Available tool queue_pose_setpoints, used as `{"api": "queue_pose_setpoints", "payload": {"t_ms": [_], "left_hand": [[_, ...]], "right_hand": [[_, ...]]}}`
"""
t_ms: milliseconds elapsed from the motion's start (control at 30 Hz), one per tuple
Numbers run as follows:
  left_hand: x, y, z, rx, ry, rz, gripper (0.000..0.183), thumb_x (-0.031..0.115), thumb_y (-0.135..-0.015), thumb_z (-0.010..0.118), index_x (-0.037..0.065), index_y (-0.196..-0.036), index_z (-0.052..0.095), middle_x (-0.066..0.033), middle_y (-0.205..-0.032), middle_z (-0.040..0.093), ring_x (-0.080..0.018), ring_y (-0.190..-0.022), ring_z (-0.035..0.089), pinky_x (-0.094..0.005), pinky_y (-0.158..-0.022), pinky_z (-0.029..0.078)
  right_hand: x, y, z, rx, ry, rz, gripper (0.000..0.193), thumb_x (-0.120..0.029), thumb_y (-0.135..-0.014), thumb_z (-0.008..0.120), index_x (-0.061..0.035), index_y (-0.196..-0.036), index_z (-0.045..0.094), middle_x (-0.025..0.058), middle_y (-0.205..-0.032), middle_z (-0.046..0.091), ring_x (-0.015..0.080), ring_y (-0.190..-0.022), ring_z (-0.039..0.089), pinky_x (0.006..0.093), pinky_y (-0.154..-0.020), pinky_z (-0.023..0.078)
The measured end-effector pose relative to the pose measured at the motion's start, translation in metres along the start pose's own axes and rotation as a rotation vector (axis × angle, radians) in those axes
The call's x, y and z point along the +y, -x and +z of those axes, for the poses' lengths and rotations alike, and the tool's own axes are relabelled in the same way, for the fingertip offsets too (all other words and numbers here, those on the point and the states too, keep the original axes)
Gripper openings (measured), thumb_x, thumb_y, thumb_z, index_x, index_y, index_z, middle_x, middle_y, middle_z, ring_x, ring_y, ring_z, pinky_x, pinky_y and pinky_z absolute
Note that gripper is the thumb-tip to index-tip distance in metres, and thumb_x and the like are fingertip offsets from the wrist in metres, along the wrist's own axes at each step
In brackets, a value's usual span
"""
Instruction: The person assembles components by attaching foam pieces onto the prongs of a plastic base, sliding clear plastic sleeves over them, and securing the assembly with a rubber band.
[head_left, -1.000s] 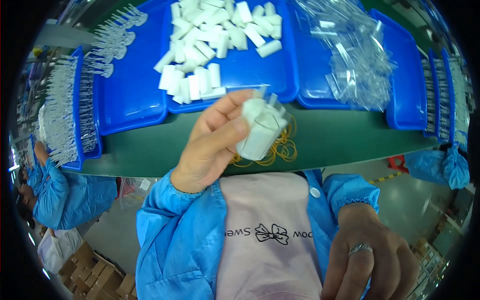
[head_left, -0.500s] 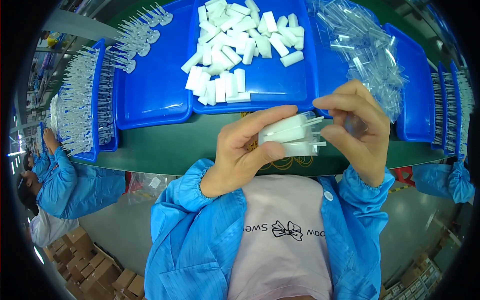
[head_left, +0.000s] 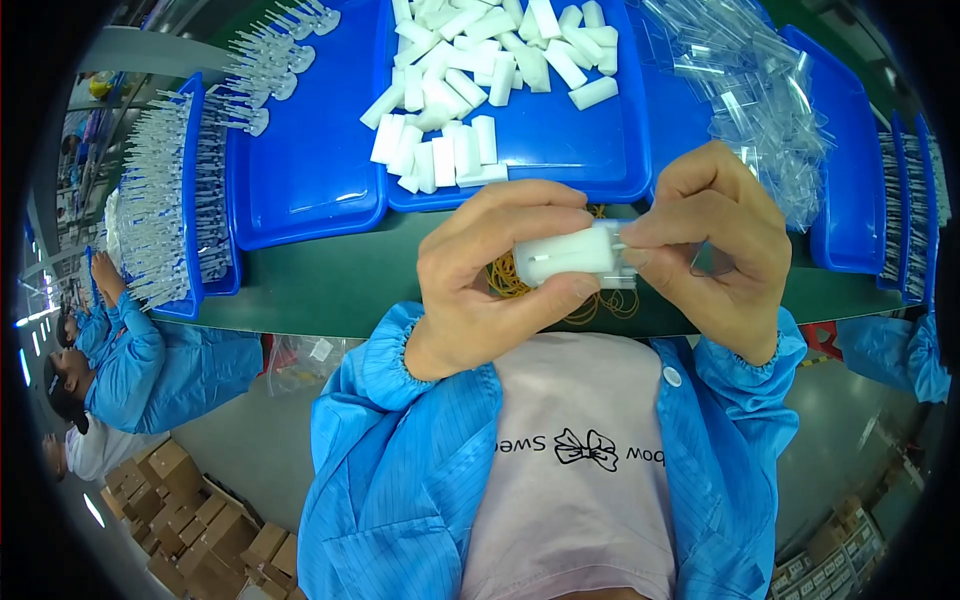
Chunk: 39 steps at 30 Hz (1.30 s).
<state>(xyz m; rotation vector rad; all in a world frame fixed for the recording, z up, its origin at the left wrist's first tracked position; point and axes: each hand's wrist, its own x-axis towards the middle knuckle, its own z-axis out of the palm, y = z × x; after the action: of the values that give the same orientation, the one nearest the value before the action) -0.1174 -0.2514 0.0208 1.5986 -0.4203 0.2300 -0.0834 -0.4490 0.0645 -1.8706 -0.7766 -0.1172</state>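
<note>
My left hand [head_left: 470, 275] is closed around a white foam block [head_left: 568, 256] in a clear plastic sleeve, gripping it between thumb and fingers. Thin white stems stick out at the block's right end. There the thumb and forefinger of my right hand [head_left: 722, 240] pinch together, and the tips of the stems are partly hidden by them. A small clear plastic piece [head_left: 712, 262] shows inside the curl of my right hand. Behind and below the hands, yellow rubber bands [head_left: 508, 278] lie on the green table [head_left: 310, 290].
Beyond the hands, a blue tray [head_left: 575, 178] holds loose white foam blocks [head_left: 465, 150]. Clear plastic sleeves [head_left: 770, 130] pile up at the right. White stemmed parts [head_left: 165, 200] stand racked at the left. A co-worker in a blue sleeve [head_left: 140, 350] sits at far left.
My right thumb and forefinger, apart from the block half a second ago, have closed at its stem end. My left hand has turned the block slightly.
</note>
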Motion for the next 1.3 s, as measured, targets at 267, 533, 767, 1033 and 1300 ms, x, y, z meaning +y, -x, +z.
{"api": "queue_pose_setpoints", "payload": {"t_ms": [267, 533, 767, 1033, 1300], "left_hand": [[-0.003, -0.005, -0.004, 0.034, -0.064, 0.042, 0.033, 0.003, -0.065, 0.076, -0.001, -0.096, 0.067, -0.0143, -0.099, 0.062, -0.0206, -0.085, 0.062, -0.0289, -0.069, 0.051], [0.001, -0.01, -0.003, -0.005, -0.093, 0.075, 0.034, 0.004, -0.065, 0.075, -0.001, -0.097, 0.067, -0.0143, -0.099, 0.061, -0.0207, -0.084, 0.062, -0.0287, -0.069, 0.051], [0.004, -0.008, -0.007, -0.014, -0.073, 0.093, 0.034, 0.005, -0.065, 0.076, -0.001, -0.097, 0.067, -0.0152, -0.101, 0.06, -0.0207, -0.083, 0.062, -0.0277, -0.068, 0.052], [0.011, -0.005, -0.007, -0.008, -0.141, 0.165, 0.037, 0.005, -0.064, 0.077, -0.001, -0.098, 0.066, -0.0156, -0.1, 0.06, -0.0213, -0.084, 0.062, -0.0286, -0.067, 0.052], [0.012, -0.002, -0.01, 0.044, -0.22, 0.238, 0.037, 0.006, -0.062, 0.079, 0.0, -0.097, 0.067, -0.0157, -0.101, 0.06, -0.0208, -0.083, 0.061, -0.0281, -0.067, 0.052]], "right_hand": [[0.019, 0.014, -0.017, 0.301, -0.42, 0.111, 0.044, -0.04, -0.087, 0.058, 0.0031, -0.098, 0.058, 0.0055, -0.083, 0.054, 0.0111, -0.075, 0.051, 0.0247, -0.063, 0.04], [-0.006, 0.016, 0.005, 0.388, -0.464, 0.206, 0.031, -0.02, -0.086, 0.06, 0.0037, -0.103, 0.051, 0.0088, -0.088, 0.056, 0.0101, -0.073, 0.051, 0.0232, -0.064, 0.041], [-0.006, 0.022, 0.005, 0.383, -0.291, -0.027, 0.022, -0.005, -0.077, 0.063, 0.0036, -0.095, 0.054, 0.0146, -0.086, 0.06, 0.0116, -0.067, 0.051, 0.0239, -0.06, 0.042], [-0.006, 0.024, 0.009, 0.339, -0.3, -0.029, 0.024, -0.001, -0.075, 0.066, 0.0045, -0.096, 0.057, 0.0155, -0.086, 0.062, 0.0135, -0.068, 0.055, 0.0254, -0.059, 0.044], [-0.012, 0.031, 0.007, 0.405, -0.277, 0.043, 0.043, -0.025, -0.068, 0.08, 0.004, -0.091, 0.06, 0.0094, -0.076, 0.061, 0.0126, -0.065, 0.055, 0.0238, -0.058, 0.043]]}}
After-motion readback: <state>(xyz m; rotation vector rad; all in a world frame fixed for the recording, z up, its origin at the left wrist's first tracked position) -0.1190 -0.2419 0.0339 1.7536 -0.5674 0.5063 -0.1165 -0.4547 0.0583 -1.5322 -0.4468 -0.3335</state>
